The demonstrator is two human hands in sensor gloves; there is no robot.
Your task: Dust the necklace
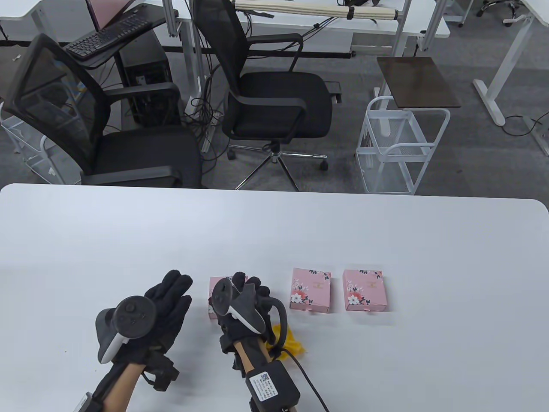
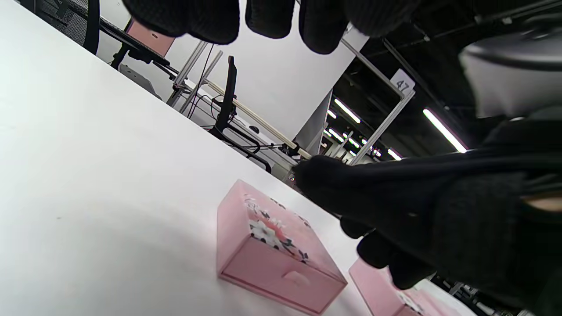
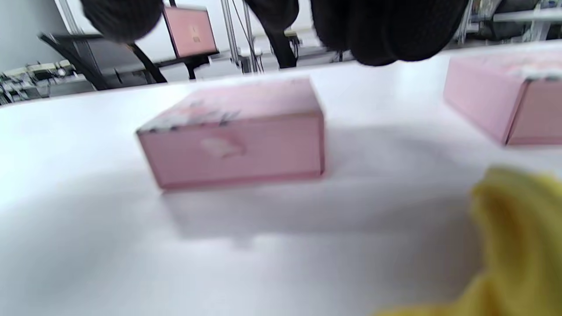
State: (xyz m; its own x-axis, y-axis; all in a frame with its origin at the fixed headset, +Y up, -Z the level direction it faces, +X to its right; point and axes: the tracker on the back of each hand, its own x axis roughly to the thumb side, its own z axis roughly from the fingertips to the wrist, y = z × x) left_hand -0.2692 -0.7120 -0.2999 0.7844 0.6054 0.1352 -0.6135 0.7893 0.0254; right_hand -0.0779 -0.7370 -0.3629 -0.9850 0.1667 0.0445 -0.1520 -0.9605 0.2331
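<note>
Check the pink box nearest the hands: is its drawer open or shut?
Shut. The drawer front of the pink box sits flush with the sleeve, its pull tab untouched.

table view: high, looking down and outward over the white table (image 1: 274, 231) toward the office chairs (image 1: 274, 98) | left wrist view: low, tilted, close beside a pink box (image 2: 274, 250) | right wrist view: near table level, blurred, facing a pink box's drawer front (image 3: 232, 136) | shared: pink boxes, tabletop
</note>
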